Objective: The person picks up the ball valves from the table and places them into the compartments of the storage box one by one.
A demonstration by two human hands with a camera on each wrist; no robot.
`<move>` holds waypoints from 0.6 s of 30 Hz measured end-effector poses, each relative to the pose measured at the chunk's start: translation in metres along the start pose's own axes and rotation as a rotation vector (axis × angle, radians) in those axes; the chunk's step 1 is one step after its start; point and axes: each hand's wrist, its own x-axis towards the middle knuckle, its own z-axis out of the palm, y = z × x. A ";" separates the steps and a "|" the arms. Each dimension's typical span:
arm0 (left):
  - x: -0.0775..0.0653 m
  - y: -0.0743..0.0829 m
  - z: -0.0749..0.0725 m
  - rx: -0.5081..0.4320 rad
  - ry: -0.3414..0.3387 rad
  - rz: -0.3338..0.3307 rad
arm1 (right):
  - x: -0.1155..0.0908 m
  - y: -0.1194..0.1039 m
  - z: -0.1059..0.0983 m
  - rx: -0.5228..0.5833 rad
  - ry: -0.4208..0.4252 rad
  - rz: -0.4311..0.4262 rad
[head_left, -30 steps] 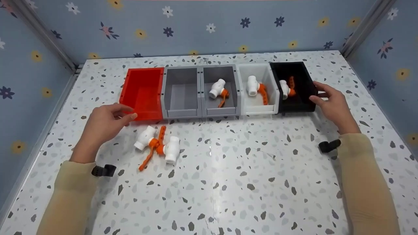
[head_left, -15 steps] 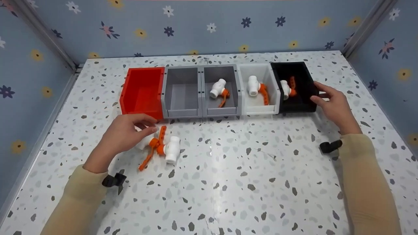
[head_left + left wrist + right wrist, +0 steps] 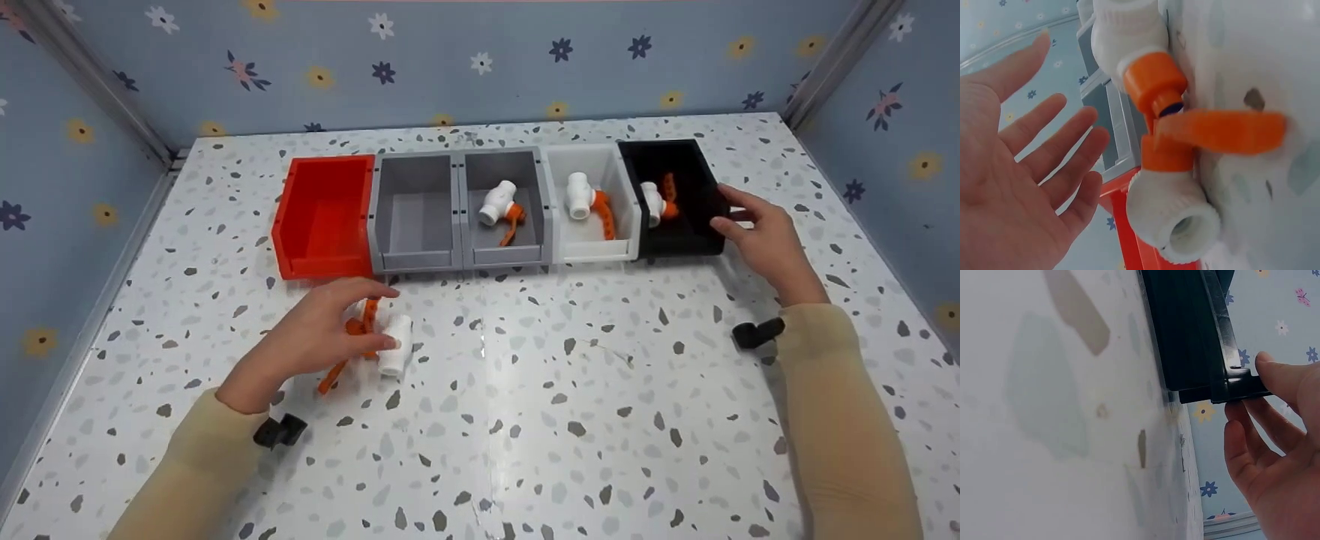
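My left hand (image 3: 319,326) hovers palm down over two white ball valves with orange lever handles, which lie together on the speckled table. Its fingers are spread, with the thumb overlapping the nearer white valve (image 3: 394,358); the body of the other valve (image 3: 1165,205) is mostly hidden under the hand in the head view. The left wrist view shows this hand (image 3: 1033,174) beside both valves, nothing in its grasp. On the far right, my right hand (image 3: 769,240) pinches the side rim of the black bin (image 3: 694,238) between thumb and fingers.
Beside the black bin, a white bin (image 3: 596,250), two grey bins and a red bin (image 3: 326,268) form a row. Single valves lie in the black, white and right grey bin (image 3: 508,256). Flowered walls (image 3: 480,90) enclose the table's back and sides.
My left hand has left the red bin's front corner and moved right and nearer, over the two loose valves, its fingers spreading. The red bin's front has shifted slightly. My right hand stays at the black bin.
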 end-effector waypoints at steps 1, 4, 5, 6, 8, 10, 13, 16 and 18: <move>0.000 0.001 0.001 -0.003 -0.019 0.004 | 0.000 0.000 0.000 0.001 -0.002 0.006; 0.001 0.004 0.006 0.011 -0.056 0.030 | -0.001 0.001 0.000 0.003 0.002 0.018; 0.002 0.005 0.008 0.019 -0.064 0.036 | -0.001 0.001 0.000 0.005 0.001 0.020; 0.002 0.005 0.009 0.024 -0.071 0.042 | -0.001 0.001 0.000 0.007 0.001 0.021; 0.003 0.006 0.012 0.034 -0.082 0.048 | 0.000 0.000 0.000 0.012 0.002 0.019; 0.003 0.005 0.014 0.034 -0.091 0.053 | 0.001 0.000 0.001 0.019 0.000 0.017; 0.002 0.003 0.016 0.032 -0.117 0.075 | 0.002 -0.002 0.002 0.024 -0.004 0.026; 0.002 0.002 0.018 0.028 -0.141 0.103 | 0.001 -0.003 0.001 0.022 -0.008 0.038; 0.002 0.001 0.019 0.020 -0.156 0.107 | 0.000 -0.003 0.001 0.022 -0.008 0.042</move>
